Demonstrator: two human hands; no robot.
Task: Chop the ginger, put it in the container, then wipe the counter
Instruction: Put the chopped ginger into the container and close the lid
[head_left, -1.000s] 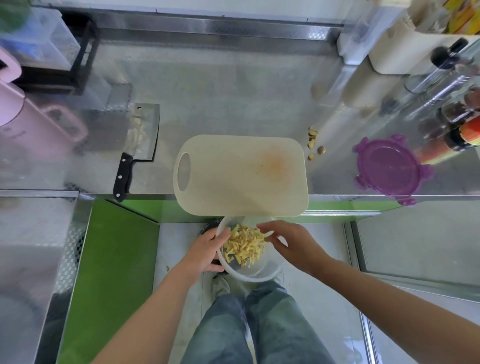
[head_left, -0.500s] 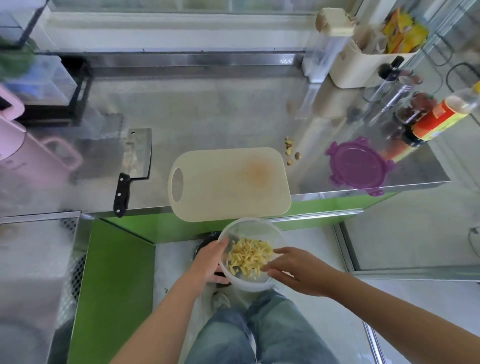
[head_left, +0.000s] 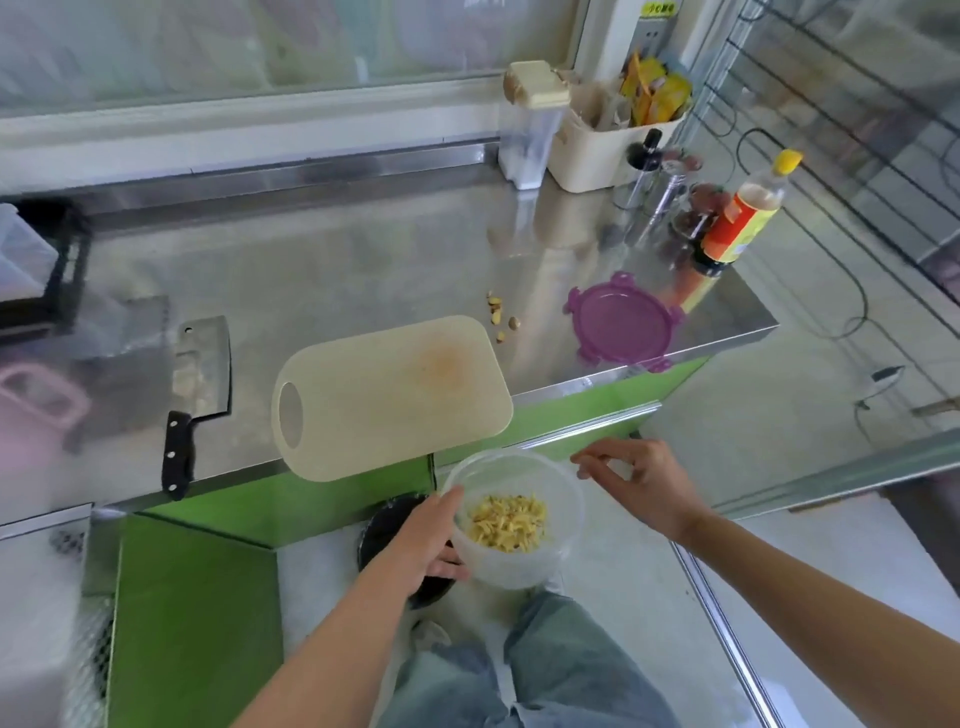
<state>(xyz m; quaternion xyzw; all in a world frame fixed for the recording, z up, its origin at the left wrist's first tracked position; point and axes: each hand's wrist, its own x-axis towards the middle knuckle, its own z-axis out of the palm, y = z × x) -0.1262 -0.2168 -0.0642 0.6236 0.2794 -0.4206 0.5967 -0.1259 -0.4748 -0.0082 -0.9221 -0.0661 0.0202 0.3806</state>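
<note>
While the left hand (head_left: 427, 535) grips the clear container (head_left: 519, 569) at its nine o'clock side, the chopped ginger (head_left: 509, 522) lies heaped inside. The right hand (head_left: 647, 483) hovers just off the rim at two o'clock, fingers loose, holding nothing. At eleven o'clock the cutting board (head_left: 389, 395) overhangs the counter (head_left: 363, 260).

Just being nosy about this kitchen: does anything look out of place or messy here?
Yes. The cutting board sits askew, its near end hanging past the counter edge. Loose yellowish scraps lie on the counter beside its far right corner.
</note>
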